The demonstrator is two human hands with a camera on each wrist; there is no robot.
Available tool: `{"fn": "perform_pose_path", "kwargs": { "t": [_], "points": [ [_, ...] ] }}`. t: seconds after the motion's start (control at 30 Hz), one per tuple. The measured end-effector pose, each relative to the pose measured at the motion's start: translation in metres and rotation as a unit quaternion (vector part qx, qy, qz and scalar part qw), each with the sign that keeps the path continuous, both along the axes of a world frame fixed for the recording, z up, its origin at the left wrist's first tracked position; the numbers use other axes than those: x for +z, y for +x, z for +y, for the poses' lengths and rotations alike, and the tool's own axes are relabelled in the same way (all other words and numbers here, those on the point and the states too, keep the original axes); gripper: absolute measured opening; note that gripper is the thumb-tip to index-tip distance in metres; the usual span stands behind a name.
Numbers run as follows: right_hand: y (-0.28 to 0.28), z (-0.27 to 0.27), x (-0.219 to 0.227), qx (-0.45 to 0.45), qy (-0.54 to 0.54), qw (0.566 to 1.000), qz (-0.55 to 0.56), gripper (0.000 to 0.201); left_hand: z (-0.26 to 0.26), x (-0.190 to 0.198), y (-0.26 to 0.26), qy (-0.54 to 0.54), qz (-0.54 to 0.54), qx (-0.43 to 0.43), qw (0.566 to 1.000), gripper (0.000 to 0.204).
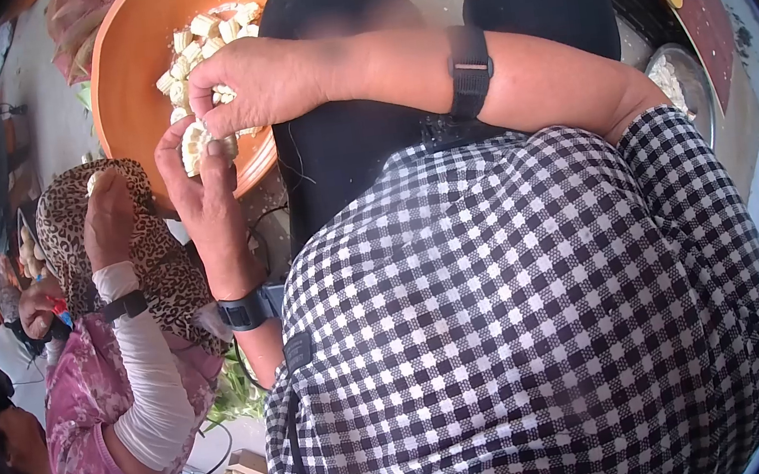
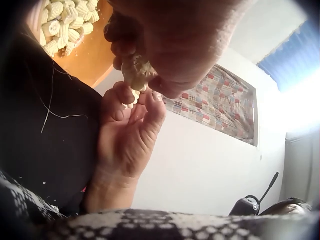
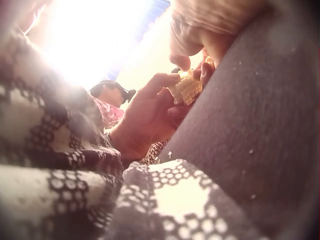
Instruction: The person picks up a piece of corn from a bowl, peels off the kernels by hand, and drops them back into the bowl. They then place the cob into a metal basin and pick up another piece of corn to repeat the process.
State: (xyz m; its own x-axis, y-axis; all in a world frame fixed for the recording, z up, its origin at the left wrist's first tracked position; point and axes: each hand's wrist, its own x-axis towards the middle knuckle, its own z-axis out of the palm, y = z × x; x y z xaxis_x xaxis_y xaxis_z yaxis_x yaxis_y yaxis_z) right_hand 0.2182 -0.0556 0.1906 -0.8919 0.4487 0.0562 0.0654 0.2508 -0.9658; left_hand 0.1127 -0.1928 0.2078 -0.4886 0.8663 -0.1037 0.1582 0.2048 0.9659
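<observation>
While both hands meet above the orange basin [image 1: 127,74] of cut corn pieces [image 1: 203,31], the left hand [image 1: 192,179] and right hand [image 1: 261,81] both grip one corn cob piece [image 1: 195,146] between curled fingers.

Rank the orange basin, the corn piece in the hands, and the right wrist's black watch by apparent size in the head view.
1. orange basin, largest by far, though partly hidden.
2. black watch.
3. corn piece, mostly covered by the left hand and right hand, so its place below the watch is unsure.

Corn piece [image 1: 196,146] betw. both hands' fingers [image 1: 193,104], over bowl [image 1: 127,69] w/ corn chunks [image 1: 207,31].
</observation>
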Motion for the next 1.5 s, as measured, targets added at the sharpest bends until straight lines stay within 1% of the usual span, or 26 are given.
{"fn": "perform_pose_path", "kwargs": {
  "t": [0.03,0.13,0.2,0.23,0.27,0.3,0.43,0.53,0.6,0.7,0.83,1.0,1.1,1.2,1.23,1.3,1.33,1.4,1.43,1.5],
  "points": [
    [0.000,-0.001,-0.001,-0.006,0.012,1.000,-0.002,0.019,0.000,0.000,0.000,-0.004,0.001,-0.010,1.000,0.031],
    [0.008,-0.011,-0.005,-0.019,0.053,0.998,-0.004,0.019,-0.008,-0.014,0.008,0.039,0.019,-0.017,0.999,0.030],
    [0.017,-0.013,-0.005,-0.023,0.071,0.997,-0.005,0.019,-0.008,-0.016,0.016,0.034,0.063,-0.015,0.997,0.030],
    [0.019,-0.013,-0.005,-0.018,0.068,0.998,-0.006,0.019,-0.008,-0.017,0.019,0.032,0.084,-0.014,0.996,0.030],
    [0.022,-0.013,-0.004,-0.014,0.065,0.998,-0.006,0.019,-0.008,-0.017,0.022,0.032,0.078,-0.012,0.996,0.030],
    [-0.012,0.004,0.012,-0.009,0.056,0.998,-0.016,0.019,0.009,-0.002,-0.011,0.025,0.064,-0.011,0.998,0.030],
    [-0.012,0.006,0.013,-0.002,0.072,0.997,-0.013,0.020,0.010,-0.001,-0.011,0.014,0.038,-0.007,0.999,0.032],
    [-0.012,0.006,0.016,0.007,0.073,0.997,-0.028,0.020,0.010,-0.008,-0.015,0.035,0.106,-0.010,0.994,0.032],
    [-0.013,0.007,0.016,0.018,0.074,0.996,-0.038,0.020,0.011,-0.008,-0.014,0.036,0.106,-0.001,0.994,0.033],
    [-0.013,0.006,0.013,-0.006,0.023,1.000,-0.009,0.021,0.013,-0.004,-0.015,0.035,0.100,0.003,0.994,0.033],
    [-0.013,0.006,0.012,-0.012,0.032,0.999,-0.003,0.021,0.013,-0.005,-0.016,0.041,0.110,-0.005,0.993,0.034],
    [-0.008,0.000,0.010,-0.024,0.045,0.999,-0.007,0.020,0.011,-0.006,-0.005,0.055,0.122,-0.006,0.991,0.034],
    [-0.006,-0.002,0.010,-0.012,0.029,0.999,-0.032,0.019,0.008,-0.009,-0.004,0.064,0.138,-0.007,0.988,0.033],
    [-0.009,0.002,0.006,0.020,0.052,0.998,-0.040,0.021,0.007,-0.010,-0.002,0.077,0.107,-0.005,0.991,0.032],
    [-0.010,0.003,0.005,0.011,0.049,0.998,-0.023,0.021,0.006,-0.010,-0.001,0.081,0.088,-0.004,0.993,0.031],
    [-0.010,0.005,0.004,-0.006,0.045,0.999,0.011,0.022,0.008,-0.006,0.001,0.089,0.128,-0.013,0.988,0.030],
    [-0.006,0.001,0.005,0.001,-0.028,1.000,0.006,0.022,0.006,-0.004,0.005,0.094,0.150,-0.016,0.984,0.030],
    [-0.003,0.001,0.009,0.016,-0.174,0.985,-0.006,0.023,0.007,0.002,0.006,0.078,0.109,-0.012,0.991,0.029],
    [-0.001,0.002,0.009,0.020,-0.213,0.977,0.004,0.023,0.007,0.003,0.007,0.070,0.088,-0.010,0.994,0.029],
    [-0.005,0.010,0.010,0.033,-0.296,0.954,0.020,0.023,0.014,0.003,0.001,0.066,0.101,-0.008,0.993,0.029]
  ]
}}
